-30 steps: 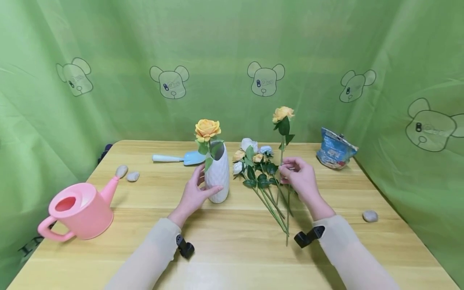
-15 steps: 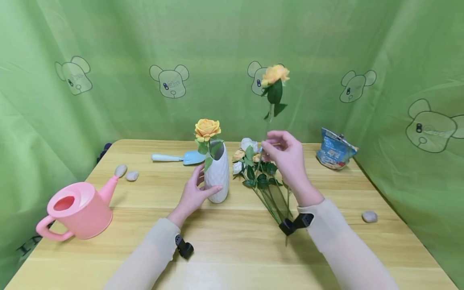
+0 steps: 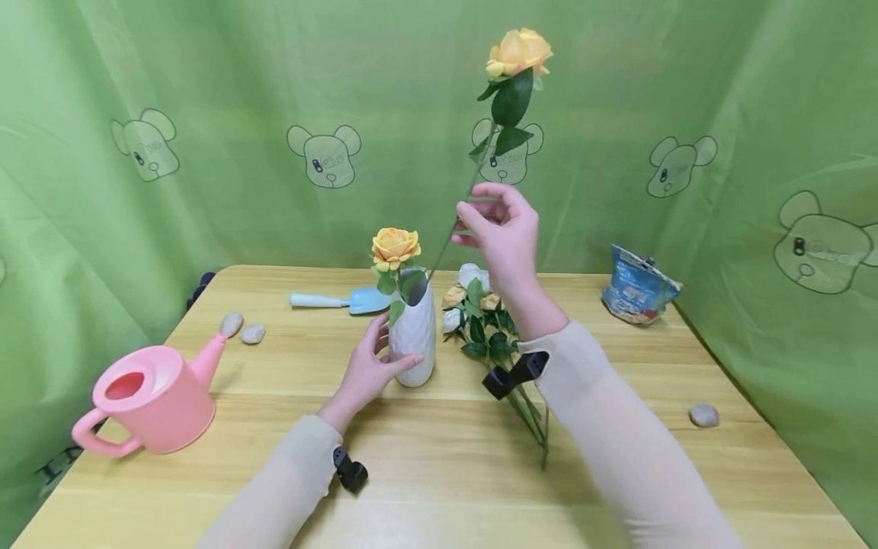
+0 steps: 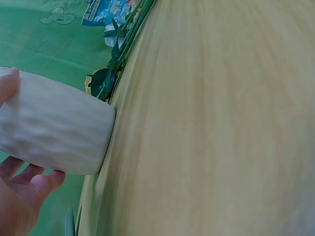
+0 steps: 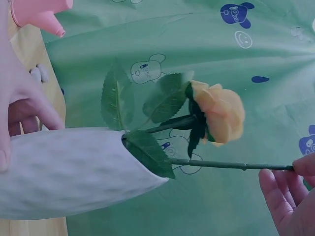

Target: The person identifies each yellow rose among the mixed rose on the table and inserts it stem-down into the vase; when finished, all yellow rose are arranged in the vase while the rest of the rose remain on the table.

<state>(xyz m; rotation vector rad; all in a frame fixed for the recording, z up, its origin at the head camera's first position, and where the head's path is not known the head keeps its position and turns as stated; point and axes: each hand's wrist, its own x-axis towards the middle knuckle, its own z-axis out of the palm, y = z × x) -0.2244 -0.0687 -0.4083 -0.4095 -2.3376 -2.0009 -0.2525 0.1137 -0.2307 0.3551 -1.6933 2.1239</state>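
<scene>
A white textured vase (image 3: pixel 414 347) stands upright on the wooden table, holding one yellow-orange rose (image 3: pixel 395 248). My left hand (image 3: pixel 370 366) grips the vase's side, thumb in front and fingers behind. Above and to the right, my right hand (image 3: pixel 504 236) pinches the stem of a second yellow-orange rose (image 3: pixel 519 55), tilted with its bloom high. In the right wrist view the held stem (image 5: pixel 221 165) runs to the vase mouth, its lower end hidden behind a leaf (image 5: pixel 150 152). Several artificial roses (image 3: pixel 473 309), white and yellow, lie beside the vase, partly hidden by my right forearm.
A pink watering can (image 3: pixel 158 404) stands at the left, near two grey stones (image 3: pixel 252 334). Behind the vase lies a light-blue trowel (image 3: pixel 366 300). At the right are a blue bag (image 3: pixel 638 288) and another stone (image 3: pixel 704 415). A green curtain (image 3: pixel 411 76) surrounds the table.
My right hand has lifted the rose from beside the pile, up and leftward, bringing its stem's lower end to the vase mouth. My left hand stays on the vase.
</scene>
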